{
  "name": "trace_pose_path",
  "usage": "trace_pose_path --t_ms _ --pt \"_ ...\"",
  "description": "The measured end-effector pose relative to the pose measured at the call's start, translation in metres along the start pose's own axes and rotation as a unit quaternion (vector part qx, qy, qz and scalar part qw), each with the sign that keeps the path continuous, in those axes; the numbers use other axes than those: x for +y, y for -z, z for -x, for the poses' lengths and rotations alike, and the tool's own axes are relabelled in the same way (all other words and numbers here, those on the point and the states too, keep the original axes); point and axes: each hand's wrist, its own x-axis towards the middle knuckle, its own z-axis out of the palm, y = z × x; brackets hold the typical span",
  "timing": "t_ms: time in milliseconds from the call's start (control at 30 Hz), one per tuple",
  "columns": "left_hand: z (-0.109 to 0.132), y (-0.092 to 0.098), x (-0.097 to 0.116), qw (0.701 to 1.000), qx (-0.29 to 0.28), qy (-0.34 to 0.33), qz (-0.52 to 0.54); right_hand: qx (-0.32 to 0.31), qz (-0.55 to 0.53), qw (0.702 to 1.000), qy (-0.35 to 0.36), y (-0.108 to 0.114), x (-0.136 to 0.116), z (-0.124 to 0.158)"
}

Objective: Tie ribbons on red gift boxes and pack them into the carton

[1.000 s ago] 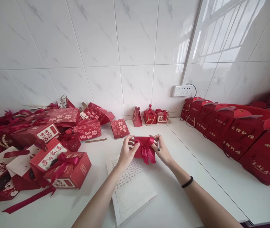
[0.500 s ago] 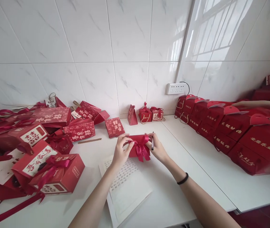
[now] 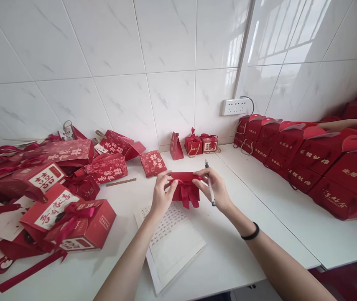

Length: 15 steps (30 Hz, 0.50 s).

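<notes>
Both my hands hold a small red gift box with a dark red ribbon bow just above the white counter. My left hand pinches the box's left end with thumb and fingers. My right hand grips the right end and also keeps a pen between its fingers, tip pointing up. Below the box lies a sheet of paper covered in handwritten rows.
A heap of red gift boxes and ribbons covers the counter's left. Three small red boxes stand by the back wall under a power strip. A row of larger red boxes lines the right, with another person's arm over them.
The box has been lifted slightly and tilted, and my right hand has shifted so the pen stands out more. The view swung a little; another person's arm appeared at the right.
</notes>
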Motion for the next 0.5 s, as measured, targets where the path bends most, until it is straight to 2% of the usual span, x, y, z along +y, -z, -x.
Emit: trace_pose_path --t_ms 233,500 --pt "0.002 -0.001 0.004 0.999 -0.022 0.041 0.028 0.076 0.044 0.995 -0.051 0.004 -0.003 -0.004" --pt "-0.002 -0.002 -0.002 0.995 0.012 0.082 0.052 0.051 0.032 0.997 -0.045 0.004 0.010 -0.005"
